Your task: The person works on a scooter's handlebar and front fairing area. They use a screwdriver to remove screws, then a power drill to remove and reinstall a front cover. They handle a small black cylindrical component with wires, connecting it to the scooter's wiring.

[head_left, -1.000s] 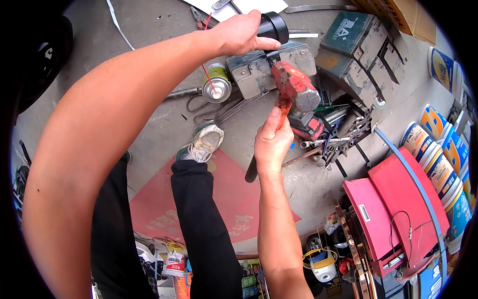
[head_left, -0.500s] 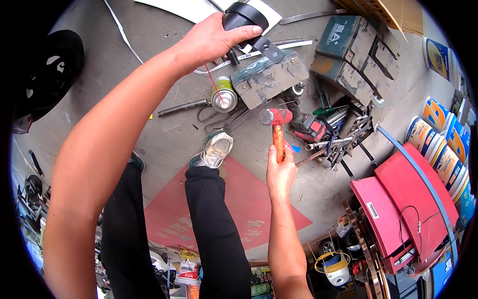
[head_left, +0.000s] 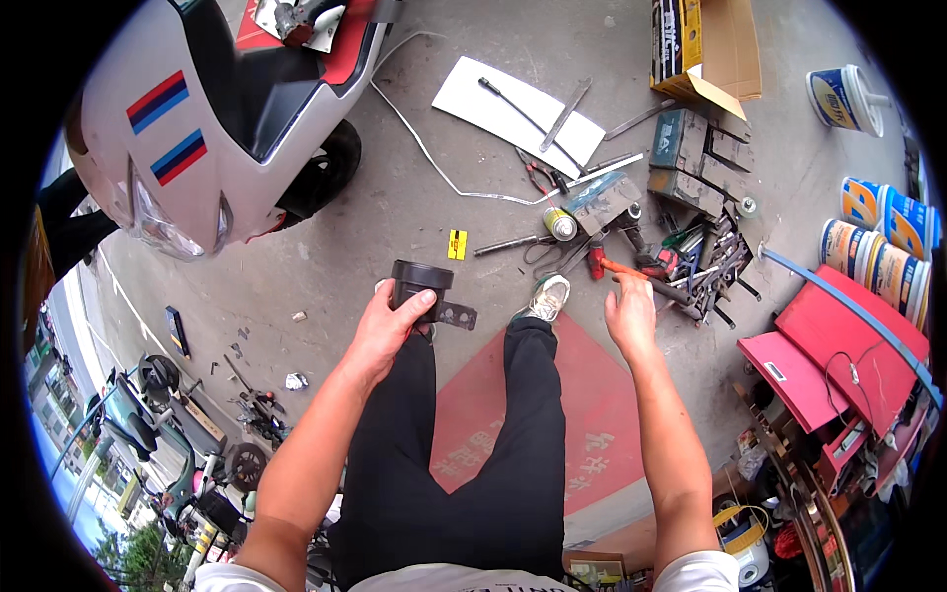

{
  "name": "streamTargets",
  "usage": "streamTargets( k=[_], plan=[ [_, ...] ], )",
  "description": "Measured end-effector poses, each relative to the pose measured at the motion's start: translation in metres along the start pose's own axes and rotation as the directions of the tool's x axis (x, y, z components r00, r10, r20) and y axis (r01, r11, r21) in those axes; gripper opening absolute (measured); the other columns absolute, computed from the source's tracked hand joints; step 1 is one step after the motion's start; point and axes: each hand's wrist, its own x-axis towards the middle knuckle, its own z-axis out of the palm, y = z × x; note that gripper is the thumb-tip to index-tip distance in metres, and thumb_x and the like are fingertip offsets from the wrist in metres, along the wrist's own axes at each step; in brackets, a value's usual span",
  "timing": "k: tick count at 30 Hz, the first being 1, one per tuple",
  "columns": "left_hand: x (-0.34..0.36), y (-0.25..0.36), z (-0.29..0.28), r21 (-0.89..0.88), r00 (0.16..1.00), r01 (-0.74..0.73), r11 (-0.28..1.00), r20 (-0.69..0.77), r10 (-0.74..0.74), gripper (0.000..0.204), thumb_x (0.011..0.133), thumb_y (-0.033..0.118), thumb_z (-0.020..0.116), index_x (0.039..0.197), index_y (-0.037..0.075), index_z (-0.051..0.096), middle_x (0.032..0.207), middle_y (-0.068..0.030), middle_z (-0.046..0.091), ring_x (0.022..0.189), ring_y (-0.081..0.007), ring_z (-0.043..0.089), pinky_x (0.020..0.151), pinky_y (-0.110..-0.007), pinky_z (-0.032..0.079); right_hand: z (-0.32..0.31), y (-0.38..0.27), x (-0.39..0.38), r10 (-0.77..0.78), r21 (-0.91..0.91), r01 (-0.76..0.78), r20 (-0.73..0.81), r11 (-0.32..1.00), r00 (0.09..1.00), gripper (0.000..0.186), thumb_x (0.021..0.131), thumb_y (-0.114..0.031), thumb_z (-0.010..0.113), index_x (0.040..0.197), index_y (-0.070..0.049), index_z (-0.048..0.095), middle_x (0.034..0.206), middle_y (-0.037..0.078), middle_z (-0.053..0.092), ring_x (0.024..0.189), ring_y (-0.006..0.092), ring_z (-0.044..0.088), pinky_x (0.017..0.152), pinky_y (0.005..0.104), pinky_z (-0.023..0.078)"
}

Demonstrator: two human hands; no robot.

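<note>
My left hand (head_left: 383, 331) grips a black round cup-like housing (head_left: 422, 279) with a flat, holed bracket on its right side, held above the floor in front of my legs. Near the tool pile, my right hand (head_left: 631, 314) has its fingers partly spread and appears empty. Just beyond its fingertips lies a hammer with a red head (head_left: 596, 260) and an orange handle (head_left: 621, 268). Beside the hammer are a spray can (head_left: 560, 225), a grey-green battery block (head_left: 606, 200) and a red-black power tool battery (head_left: 659, 262).
A white scooter (head_left: 212, 158) stands at the far left. Wrenches (head_left: 725, 261) and larger batteries (head_left: 695, 163) lie at right, before an open carton (head_left: 725, 49). Paint buckets (head_left: 858, 247) and a red cabinet (head_left: 838, 335) line the right side. A small yellow packet (head_left: 457, 245) lies on the floor.
My view has risen and swung left, bringing the scooter in. My left hand has drawn the black housing back toward my body. My right hand appears to have let go of the hammer.
</note>
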Motion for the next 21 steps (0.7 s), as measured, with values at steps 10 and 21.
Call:
streamTargets(
  k=[10,21],
  plan=[
    [-0.253,0.162,-0.147,0.697,0.769,-0.639,0.326,0.568,0.292,0.08,0.065,0.032,0.086,0.131,0.003,0.052,0.124,-0.0176,0.059,0.114,-0.0366,0.057,0.097,-0.043,0.047,-0.173,-0.4,-0.116,-0.61,0.836,-0.08,0.458,0.543,0.647,0.079,0.083,-0.037,0.075,0.144,-0.001,0.039,0.132,0.019,0.055,0.118,0.0254,0.056,0.1,0.0365,0.045],
    [-0.275,0.196,-0.386,0.817,0.259,-0.354,0.455,-0.382,0.887,0.031,0.088,0.016,0.066,0.114,0.001,0.063,0.107,-0.0146,0.067,0.097,-0.0297,0.064,0.088,-0.04,0.049,-0.213,-0.597,0.012,-0.4,0.735,0.221,0.074,0.641,0.914,0.074,0.074,-0.031,0.079,0.132,0.002,0.046,0.115,0.018,0.061,0.105,0.0253,0.061,0.092,0.0334,0.048]
  ],
)
